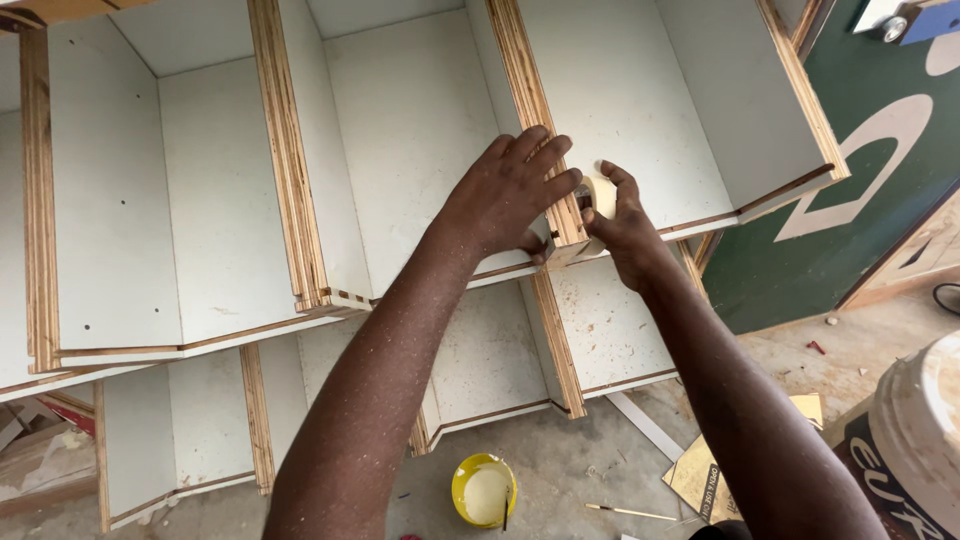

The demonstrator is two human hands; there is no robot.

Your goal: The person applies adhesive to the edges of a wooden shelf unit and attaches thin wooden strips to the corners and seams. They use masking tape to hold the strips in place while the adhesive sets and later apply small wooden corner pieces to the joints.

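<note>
While my left hand (515, 195) lies flat on the plywood divider edge (540, 130), fingers pressed together, my right hand (620, 225) pinches a tape roll (600, 195). Roll sits just right of that edge.

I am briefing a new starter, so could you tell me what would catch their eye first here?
Both arms meet at centre frame: the left hand presses on the raw plywood edge of a white shelf unit, and the right hand holds a pale tape roll beside it. Below on the concrete floor sits a yellow lid of white paste.
</note>
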